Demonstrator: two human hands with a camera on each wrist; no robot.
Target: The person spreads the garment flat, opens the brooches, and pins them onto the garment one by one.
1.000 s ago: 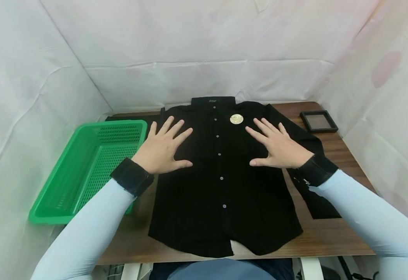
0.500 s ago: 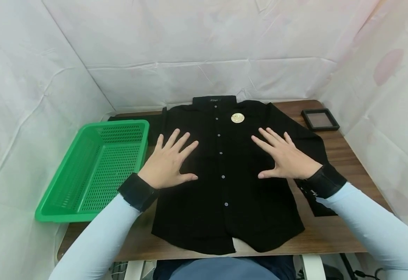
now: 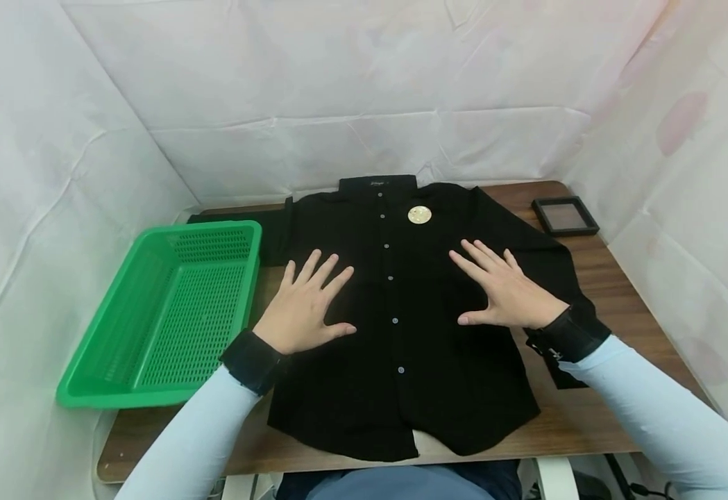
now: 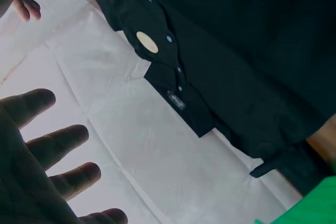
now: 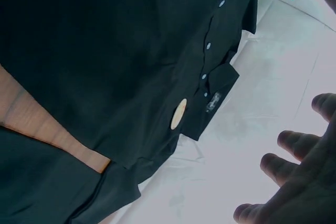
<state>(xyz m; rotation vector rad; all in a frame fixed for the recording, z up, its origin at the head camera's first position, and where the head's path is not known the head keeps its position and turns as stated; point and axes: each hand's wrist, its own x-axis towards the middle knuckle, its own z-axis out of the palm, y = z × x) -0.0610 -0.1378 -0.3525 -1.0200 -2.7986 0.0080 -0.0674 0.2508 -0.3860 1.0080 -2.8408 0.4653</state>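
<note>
A black button-up shirt [image 3: 364, 389] lies front up across the table, collar toward the back wall and sleeves out to both sides. A round pale gold disc [image 3: 420, 214] sits on its chest, right of the button line. My left hand [image 3: 304, 305] is spread over the shirt's left half, fingers apart and holding nothing. Over the right half, my right hand [image 3: 506, 288] is spread the same way, thumb toward the buttons. Both wrist views show straight fingers [image 4: 58, 148] above the shirt, apart from the cloth.
A green plastic basket [image 3: 250, 278] stands at the left, covering part of the shirt's left sleeve. A small black square frame [image 3: 565, 215] lies at the back right of the wooden table [image 3: 626, 312]. White sheeting [image 3: 364, 62] hangs behind and at both sides.
Both hands, still spread, have drawn back toward the body, away from the shirt's collar. The shirt, disc, basket and frame have stayed in place.
</note>
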